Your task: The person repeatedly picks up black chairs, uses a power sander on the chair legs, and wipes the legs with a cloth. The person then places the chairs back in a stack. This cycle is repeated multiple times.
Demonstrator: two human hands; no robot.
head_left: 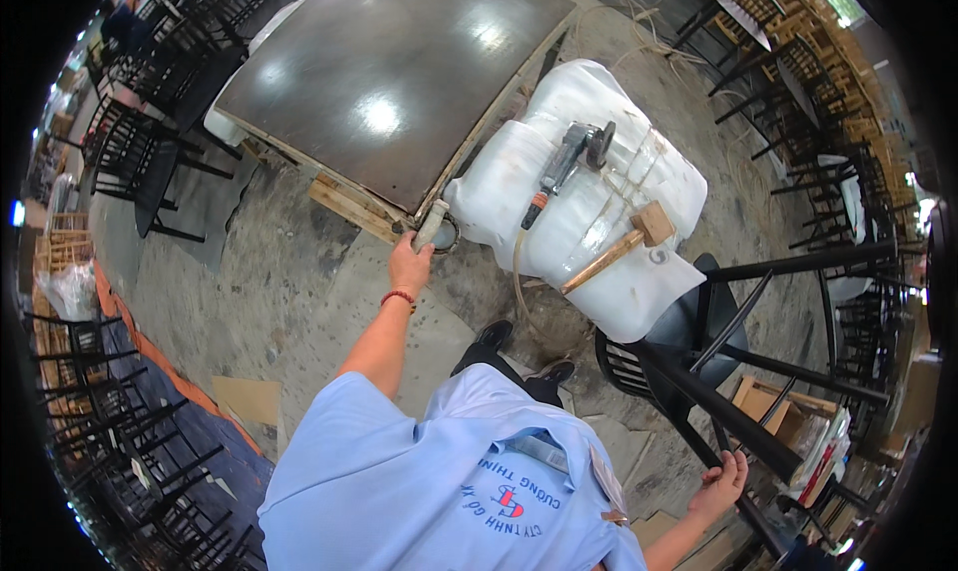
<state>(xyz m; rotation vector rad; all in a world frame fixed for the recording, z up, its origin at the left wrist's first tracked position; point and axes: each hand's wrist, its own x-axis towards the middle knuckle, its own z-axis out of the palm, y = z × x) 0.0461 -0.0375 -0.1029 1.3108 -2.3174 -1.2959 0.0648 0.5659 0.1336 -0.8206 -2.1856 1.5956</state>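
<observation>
Stacked black chairs (120, 142) line the left side, clear of the work area. The dark square bench (389, 72) rests on wooden pallets (344, 207), which lift it off the concrete floor (259, 282). The left hand (409, 264) reaches forward to the bench's near corner and is clenched around a grey cylinder (431, 224), probably a can or tool, held upright against the corner. Right of it, a white plastic-wrapped bundle (599, 262) serves as a tool rest: a grinder (571, 157) with hose and a wooden mallet (624, 244) lie on top, within reach. At far right, the right hand (723, 481) grips a leg of an overturned black chair (699, 371), steadying it beside the person.
</observation>
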